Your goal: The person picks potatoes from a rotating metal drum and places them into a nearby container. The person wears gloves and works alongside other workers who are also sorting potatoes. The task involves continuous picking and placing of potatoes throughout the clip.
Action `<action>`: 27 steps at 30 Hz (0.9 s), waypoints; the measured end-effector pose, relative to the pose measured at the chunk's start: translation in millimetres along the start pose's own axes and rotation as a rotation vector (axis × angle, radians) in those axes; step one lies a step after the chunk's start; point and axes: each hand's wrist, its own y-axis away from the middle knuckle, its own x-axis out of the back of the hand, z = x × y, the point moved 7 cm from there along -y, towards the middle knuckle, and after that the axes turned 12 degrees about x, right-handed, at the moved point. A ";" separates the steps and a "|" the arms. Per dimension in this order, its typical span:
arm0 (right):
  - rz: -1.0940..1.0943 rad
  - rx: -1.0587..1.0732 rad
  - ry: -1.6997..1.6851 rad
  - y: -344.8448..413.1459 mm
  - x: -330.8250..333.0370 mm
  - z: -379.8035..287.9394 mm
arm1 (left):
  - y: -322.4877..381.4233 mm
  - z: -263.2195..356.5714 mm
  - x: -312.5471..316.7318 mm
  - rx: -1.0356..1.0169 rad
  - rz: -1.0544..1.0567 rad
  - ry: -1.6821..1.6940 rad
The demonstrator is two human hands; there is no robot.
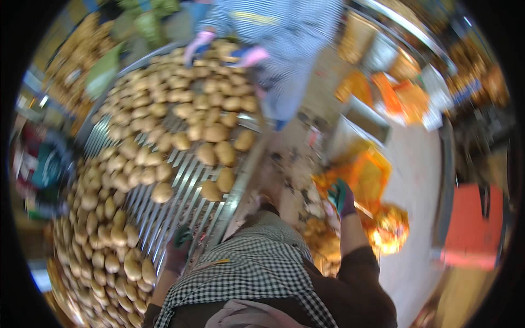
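Loose potatoes (135,174) lie across a slatted metal sorting table (170,213) in front of me and to my left. My left hand (180,246), in a purple and dark green glove, is at the table's near edge over bare slats; its fingers are blurred. Out to the right is my right hand (341,197), gloved the same way, against the near side of an orange bag (371,174) that stands with its mouth open. Blur hides whether the fingers grip the bag. Two potatoes (217,186) lie close together near the table's right rail.
Across the table, a person in blue checked clothing (279,45) has pink and blue gloved hands among the potatoes. Filled orange bags (389,229) and a white-sided box (361,123) stand on the right. A red plastic object (473,223) is farther right. Debris (293,172) litters the floor.
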 end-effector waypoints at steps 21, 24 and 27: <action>-1.315 1.233 1.478 229.4 -396.6 27.9 | 129.5 -42.7 17.7 0.157 0.398 -0.427; -1.313 1.220 1.447 231.9 -399.6 26.1 | 123.3 -56.2 16.6 0.130 0.401 -0.430; -1.299 1.232 1.436 230.6 -400.6 26.8 | 120.7 -65.9 15.8 0.174 0.357 -0.454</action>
